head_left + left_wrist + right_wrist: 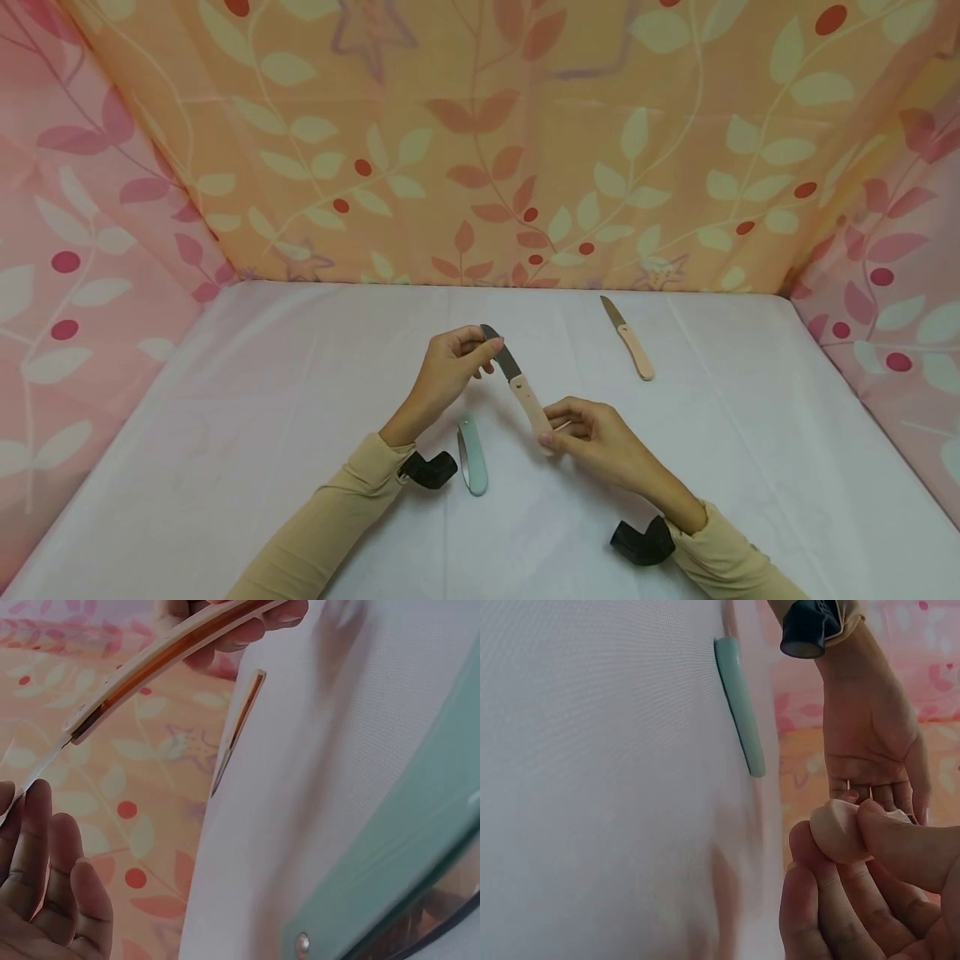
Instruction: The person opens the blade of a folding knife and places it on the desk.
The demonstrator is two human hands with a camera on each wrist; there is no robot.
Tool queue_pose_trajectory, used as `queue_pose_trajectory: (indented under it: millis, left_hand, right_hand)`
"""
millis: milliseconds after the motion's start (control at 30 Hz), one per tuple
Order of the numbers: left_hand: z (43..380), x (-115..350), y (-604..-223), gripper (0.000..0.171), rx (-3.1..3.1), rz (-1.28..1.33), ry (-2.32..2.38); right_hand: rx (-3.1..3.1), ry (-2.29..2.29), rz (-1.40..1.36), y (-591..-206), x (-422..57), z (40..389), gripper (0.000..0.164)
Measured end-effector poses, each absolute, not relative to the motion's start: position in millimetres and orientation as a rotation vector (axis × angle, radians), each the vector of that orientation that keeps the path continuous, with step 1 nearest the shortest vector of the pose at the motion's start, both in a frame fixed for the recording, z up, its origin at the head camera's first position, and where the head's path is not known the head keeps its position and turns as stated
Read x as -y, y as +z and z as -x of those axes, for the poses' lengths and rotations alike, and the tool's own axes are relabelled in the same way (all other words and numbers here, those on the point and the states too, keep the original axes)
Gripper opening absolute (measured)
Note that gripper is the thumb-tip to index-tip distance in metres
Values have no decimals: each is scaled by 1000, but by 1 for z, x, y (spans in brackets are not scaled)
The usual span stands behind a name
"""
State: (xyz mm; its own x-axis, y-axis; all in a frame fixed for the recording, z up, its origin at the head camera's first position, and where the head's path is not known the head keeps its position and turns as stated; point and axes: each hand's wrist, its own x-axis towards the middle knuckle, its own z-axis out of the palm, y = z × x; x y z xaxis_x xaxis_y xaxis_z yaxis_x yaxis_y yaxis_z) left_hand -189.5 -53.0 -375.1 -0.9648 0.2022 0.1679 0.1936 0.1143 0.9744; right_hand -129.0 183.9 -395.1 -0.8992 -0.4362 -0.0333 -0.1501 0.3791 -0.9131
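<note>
A folding knife with a cream handle [529, 405] and a dark blade [507, 362] is held unfolded above the white table. My left hand [452, 367] pinches the blade near its tip between thumb and fingers. At the other end, my right hand [596, 437] grips the butt of the handle, seen end-on in the right wrist view. The slot along the handle [172, 656] faces the left wrist camera. Below the hands lies a green folding knife [474, 458] with its blade folded against the handle.
Farther back on the right of the white table [720, 400] lies another knife [630, 342], unfolded, with a light peach handle. Patterned cloth [480, 142] rises along the back and both sides. A black wrist camera [643, 542] sits on each sleeve cuff.
</note>
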Motion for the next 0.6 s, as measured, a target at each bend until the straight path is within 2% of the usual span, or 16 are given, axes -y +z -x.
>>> queue_pose_trajectory:
  millis: [267,600]
  left_hand:
    - [191,53,-374,28,-2333,-389,2006]
    - [188,53,-377,24,-2382,-410,1910]
  right_hand:
    - [-2422,-1507,486,-394,-190,134,32]
    - [-2471,-1539,442,-393,-198,140,35]
